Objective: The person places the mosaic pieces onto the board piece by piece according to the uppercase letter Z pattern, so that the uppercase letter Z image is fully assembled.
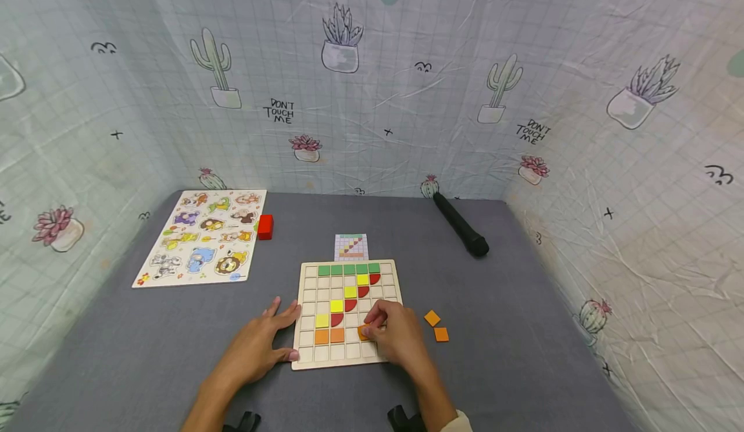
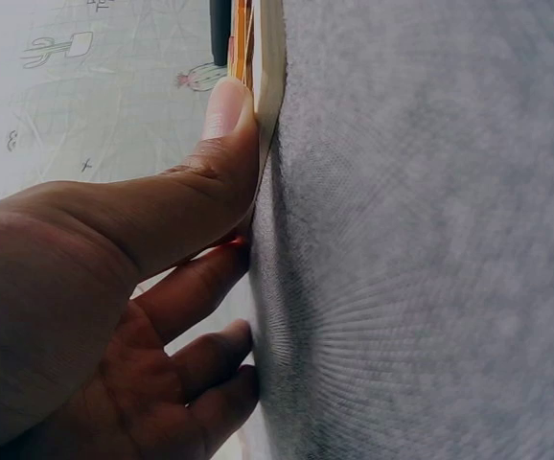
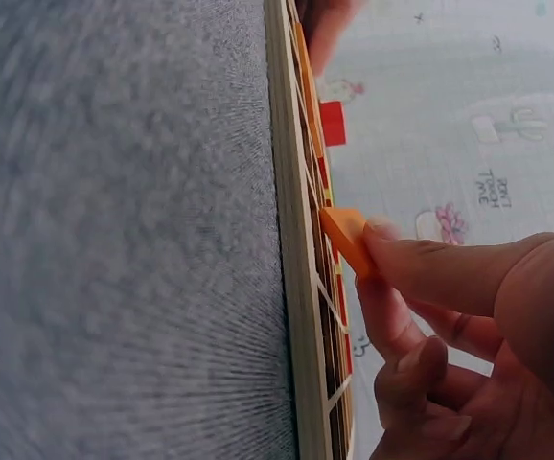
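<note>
A wooden grid board point(image 1: 308, 354) lies on the grey table, with green, yellow and orange squares and red quarter-round pieces set in its cells. My right hand point(image 1: 398, 335) pinches an orange square tile point(image 3: 349, 240) between thumb and finger, tilted, with one corner down at the board's lower cells. Two orange squares point(image 1: 329, 336) sit in that same row to the left. The left hand point(image 1: 256, 345) rests at the board's left edge, its thumb and fingertips touching the side, the fingers spread. Two loose orange tiles point(image 1: 432, 318) lie on the table right of the board.
A small pattern card point(image 1: 351, 247) lies against the board's far edge. At the back left are an animal picture board point(image 1: 200, 238) and a red block point(image 1: 265, 226). A black microphone point(image 1: 461, 224) lies at the back right. Printed cloth walls point(image 1: 372, 96) enclose the table.
</note>
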{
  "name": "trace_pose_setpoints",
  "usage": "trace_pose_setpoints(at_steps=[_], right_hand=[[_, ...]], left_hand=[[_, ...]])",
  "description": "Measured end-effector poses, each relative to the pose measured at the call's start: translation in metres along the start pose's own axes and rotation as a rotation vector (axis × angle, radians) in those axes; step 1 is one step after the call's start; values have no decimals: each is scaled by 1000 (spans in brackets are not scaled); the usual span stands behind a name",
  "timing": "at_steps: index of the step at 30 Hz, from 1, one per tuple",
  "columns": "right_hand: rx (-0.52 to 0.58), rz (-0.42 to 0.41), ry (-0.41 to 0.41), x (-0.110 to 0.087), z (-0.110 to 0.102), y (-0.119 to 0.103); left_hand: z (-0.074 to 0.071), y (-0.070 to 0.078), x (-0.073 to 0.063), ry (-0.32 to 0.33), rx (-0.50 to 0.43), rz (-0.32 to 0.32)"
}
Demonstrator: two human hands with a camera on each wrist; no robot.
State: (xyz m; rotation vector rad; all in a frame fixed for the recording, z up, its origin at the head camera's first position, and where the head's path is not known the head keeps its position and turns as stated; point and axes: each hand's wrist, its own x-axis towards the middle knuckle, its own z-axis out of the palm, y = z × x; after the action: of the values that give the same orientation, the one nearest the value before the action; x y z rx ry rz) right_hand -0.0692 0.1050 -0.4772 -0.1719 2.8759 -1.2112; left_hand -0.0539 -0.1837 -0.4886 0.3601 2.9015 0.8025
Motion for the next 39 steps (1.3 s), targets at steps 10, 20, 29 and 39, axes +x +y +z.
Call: trace_pose_setpoints(at_steps=[10,20,29,39], right_hand=[[-35,21,-6,-1,10,-6],[-92,-5,9,-4,22,-9],[-116,1,15,-4,23,-10],[-83,-76,-77,-2,12,-2]], left_hand=[[0,0,1,-2,-2,3],[-1,-1,-1,7,-6,11],[-1,-1,0,10,-6,14],[0,-1,-1,1,-9,6]])
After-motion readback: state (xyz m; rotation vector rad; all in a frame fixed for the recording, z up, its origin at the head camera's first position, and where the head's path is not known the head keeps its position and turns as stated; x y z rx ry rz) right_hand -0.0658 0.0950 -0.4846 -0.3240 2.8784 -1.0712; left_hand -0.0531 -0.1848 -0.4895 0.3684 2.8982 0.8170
